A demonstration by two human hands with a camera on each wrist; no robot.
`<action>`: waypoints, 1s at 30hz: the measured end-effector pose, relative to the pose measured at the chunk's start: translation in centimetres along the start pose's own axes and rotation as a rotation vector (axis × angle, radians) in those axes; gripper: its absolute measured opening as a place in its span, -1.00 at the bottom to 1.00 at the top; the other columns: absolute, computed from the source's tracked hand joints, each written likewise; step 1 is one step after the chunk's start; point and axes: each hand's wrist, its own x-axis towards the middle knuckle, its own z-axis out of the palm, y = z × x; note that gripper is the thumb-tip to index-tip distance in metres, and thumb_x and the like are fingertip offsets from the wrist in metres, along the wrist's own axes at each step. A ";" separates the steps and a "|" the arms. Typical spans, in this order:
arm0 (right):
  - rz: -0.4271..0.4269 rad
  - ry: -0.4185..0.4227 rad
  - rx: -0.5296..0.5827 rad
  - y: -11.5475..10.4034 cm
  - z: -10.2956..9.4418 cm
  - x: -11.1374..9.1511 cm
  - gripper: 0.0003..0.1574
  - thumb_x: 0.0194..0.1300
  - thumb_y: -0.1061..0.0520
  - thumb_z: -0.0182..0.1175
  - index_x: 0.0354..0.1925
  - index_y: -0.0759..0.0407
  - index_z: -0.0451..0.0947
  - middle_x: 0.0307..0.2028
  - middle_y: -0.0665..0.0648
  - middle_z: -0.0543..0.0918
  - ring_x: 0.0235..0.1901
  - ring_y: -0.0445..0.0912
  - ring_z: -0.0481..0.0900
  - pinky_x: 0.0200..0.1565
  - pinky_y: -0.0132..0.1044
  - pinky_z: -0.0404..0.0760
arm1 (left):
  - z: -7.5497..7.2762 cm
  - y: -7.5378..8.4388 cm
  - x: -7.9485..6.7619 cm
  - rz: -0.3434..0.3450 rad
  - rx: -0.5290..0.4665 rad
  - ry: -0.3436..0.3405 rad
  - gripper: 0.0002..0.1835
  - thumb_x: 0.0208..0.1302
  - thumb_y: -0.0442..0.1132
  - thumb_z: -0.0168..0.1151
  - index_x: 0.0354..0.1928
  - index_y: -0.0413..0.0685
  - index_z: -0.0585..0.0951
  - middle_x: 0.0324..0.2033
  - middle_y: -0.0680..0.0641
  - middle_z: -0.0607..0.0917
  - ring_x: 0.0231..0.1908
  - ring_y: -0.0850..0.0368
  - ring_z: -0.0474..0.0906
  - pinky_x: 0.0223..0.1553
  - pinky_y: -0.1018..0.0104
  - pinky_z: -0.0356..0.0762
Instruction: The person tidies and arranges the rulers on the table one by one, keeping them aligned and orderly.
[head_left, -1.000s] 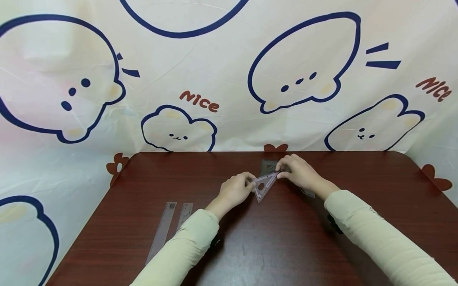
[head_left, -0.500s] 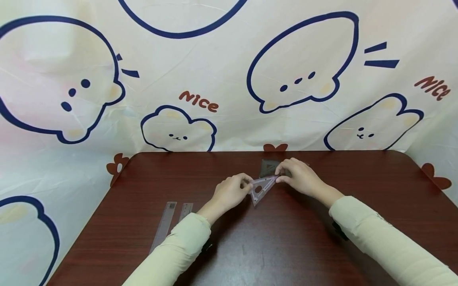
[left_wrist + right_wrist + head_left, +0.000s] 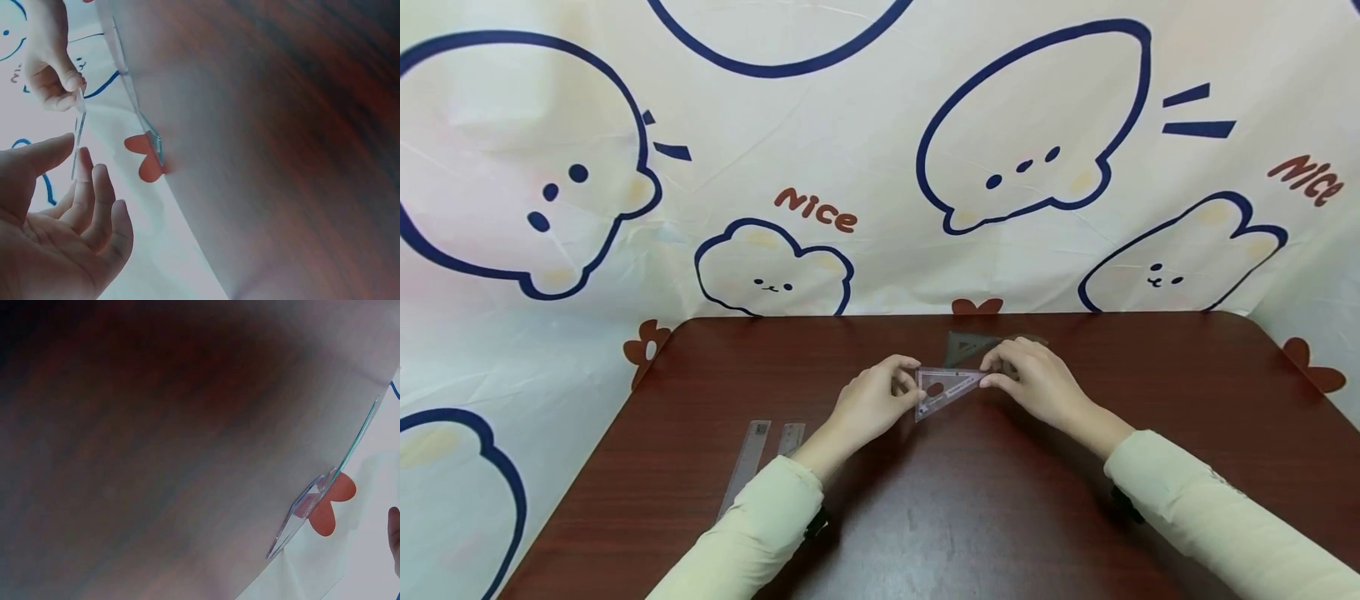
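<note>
Between my two hands a clear, purple-tinted set square [image 3: 953, 386] with a round hole is held over the table. My left hand [image 3: 874, 397] pinches its left side between thumb and forefinger; the other fingers are loosely bent. The pointed right corner is pinched by my right hand [image 3: 1036, 377]. In the left wrist view the set square [image 3: 80, 119] appears almost edge-on, with the right hand [image 3: 53, 78] at its far end. Just behind it a darker, greenish set square [image 3: 966, 346] lies on the table, partly covered by the right hand.
Two clear rulers, a longer one [image 3: 747, 462] and a shorter one [image 3: 791, 438], lie at the left, partly hidden by the left sleeve. The dark red-brown table [image 3: 970, 508] ends at a patterned curtain [image 3: 880, 167].
The purple-tinted set square has shifted left and turned, its long side now lying flatter. My left hand has moved left with it, while my right hand has come slightly down and right.
</note>
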 end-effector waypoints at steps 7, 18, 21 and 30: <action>-0.046 0.097 -0.005 -0.6 -0.1 -0.7 -0.74 0.01 0.09 0.53 -0.32 -0.03 0.65 -0.49 -0.18 0.51 -0.45 -0.12 0.43 -0.38 -0.31 0.38 | -0.6 -0.1 -0.8 0.031 0.008 -0.030 -0.44 0.28 -0.11 0.38 0.31 0.05 0.50 -0.28 0.21 0.64 -0.27 0.27 0.56 -0.29 0.21 0.46; -0.061 0.146 0.003 -2.2 -0.1 -1.6 -0.69 -0.09 0.07 0.58 -0.36 -0.06 0.65 -0.48 -0.21 0.51 -0.46 -0.19 0.40 -0.41 -0.32 0.37 | -1.5 -0.3 -2.3 0.058 0.025 -0.076 -0.37 0.34 -0.08 0.33 0.42 0.15 0.40 -0.38 0.28 0.63 -0.52 0.27 0.45 -0.46 0.28 0.34; -0.060 0.136 0.001 -3.0 -0.2 -1.8 -0.69 -0.07 0.07 0.58 -0.32 -0.05 0.67 -0.49 -0.20 0.51 -0.46 -0.21 0.40 -0.42 -0.33 0.37 | -2.0 -0.4 -2.6 0.043 0.011 -0.089 -0.39 0.36 -0.09 0.30 0.42 0.19 0.39 -0.38 0.28 0.65 -0.52 0.23 0.44 -0.49 0.28 0.29; -0.027 0.055 0.006 -5.8 -0.5 -2.1 -0.74 0.02 0.06 0.55 -0.28 -0.03 0.71 -0.51 -0.24 0.49 -0.47 -0.24 0.36 -0.43 -0.35 0.36 | -3.2 -0.8 -4.0 0.005 -0.043 -0.077 -0.42 0.33 -0.14 0.33 0.38 0.14 0.46 -0.39 0.23 0.64 -0.47 0.17 0.46 -0.47 0.26 0.33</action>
